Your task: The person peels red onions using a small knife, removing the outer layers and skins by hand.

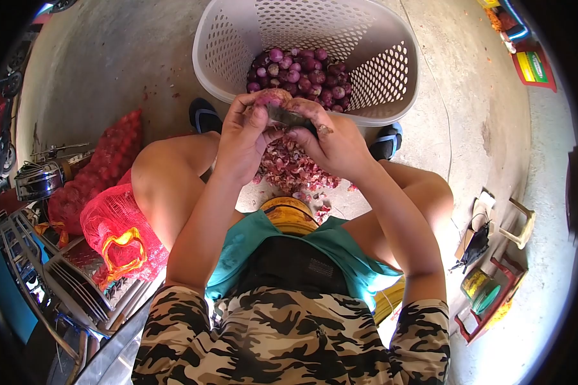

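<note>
In front of me, over the near rim of the basket, both hands are raised close together. My left hand (243, 138) is closed around a red onion (273, 97), whose purple skin shows between the fingers. My right hand (332, 140) grips a small knife (290, 118); its dark flat blade lies against the onion, and its handle is hidden in my fingers. Below the hands, a heap of loose onion skins (295, 165) covers the floor between my feet. Beyond them stands a grey perforated plastic basket (385, 119) with many red onions (305, 74) inside.
Red mesh sacks (125, 224) lie to my left, beside a metal-framed vehicle (77, 282). A yellow bucket (288, 215) is under me, between my thighs. On the right are a small wooden stool (519, 223) and a red-framed item with a green-topped tin (485, 295).
</note>
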Demonstrator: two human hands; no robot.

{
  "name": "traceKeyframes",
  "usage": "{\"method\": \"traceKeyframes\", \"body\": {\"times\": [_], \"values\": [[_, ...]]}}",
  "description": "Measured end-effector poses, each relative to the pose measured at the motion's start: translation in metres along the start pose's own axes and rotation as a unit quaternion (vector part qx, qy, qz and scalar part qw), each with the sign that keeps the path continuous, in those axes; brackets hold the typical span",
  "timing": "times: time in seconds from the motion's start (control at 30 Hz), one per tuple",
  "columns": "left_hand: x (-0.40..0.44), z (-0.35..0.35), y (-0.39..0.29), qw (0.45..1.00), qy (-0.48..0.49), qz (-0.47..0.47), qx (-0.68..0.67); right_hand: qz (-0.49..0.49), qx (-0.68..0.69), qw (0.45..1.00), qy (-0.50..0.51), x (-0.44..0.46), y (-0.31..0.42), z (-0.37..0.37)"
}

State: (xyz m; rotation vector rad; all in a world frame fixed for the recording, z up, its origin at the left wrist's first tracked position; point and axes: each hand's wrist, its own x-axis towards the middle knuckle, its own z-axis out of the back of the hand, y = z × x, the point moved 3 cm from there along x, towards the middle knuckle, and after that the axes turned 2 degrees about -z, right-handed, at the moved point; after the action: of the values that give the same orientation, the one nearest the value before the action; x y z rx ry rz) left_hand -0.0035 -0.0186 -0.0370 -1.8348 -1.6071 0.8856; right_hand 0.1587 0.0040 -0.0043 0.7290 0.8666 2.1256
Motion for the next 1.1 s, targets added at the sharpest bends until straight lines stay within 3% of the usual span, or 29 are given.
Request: {"method": "traceKeyframes", "body": {"times": [0.13,0.33,0.53,0.63,1.03,1.1], "values": [[0.0,0.0,-0.001,1.0,0.001,0.002,0.006,-0.001,0.018,1.0,-0.003,0.001,0.001,0.001],[-0.002,0.0,-0.002,1.0,-0.008,0.006,0.02,0.006,0.089,0.989,-0.12,0.004,-0.005,0.004],[-0.002,0.004,-0.001,1.0,-0.016,0.013,0.017,-0.038,0.072,0.996,-0.035,0.001,-0.005,0.012],[-0.001,0.002,-0.002,1.0,-0.009,0.012,0.012,0.0,0.057,0.998,0.001,-0.003,-0.006,0.006],[-0.004,0.0,0.0,1.0,-0.004,0.015,0.012,0.04,0.018,0.997,-0.065,0.003,-0.004,0.002],[-0.004,-0.001,0.002,1.0,-0.005,0.019,0.007,0.018,-0.002,0.999,-0.038,0.004,0.0,0.006]]}}
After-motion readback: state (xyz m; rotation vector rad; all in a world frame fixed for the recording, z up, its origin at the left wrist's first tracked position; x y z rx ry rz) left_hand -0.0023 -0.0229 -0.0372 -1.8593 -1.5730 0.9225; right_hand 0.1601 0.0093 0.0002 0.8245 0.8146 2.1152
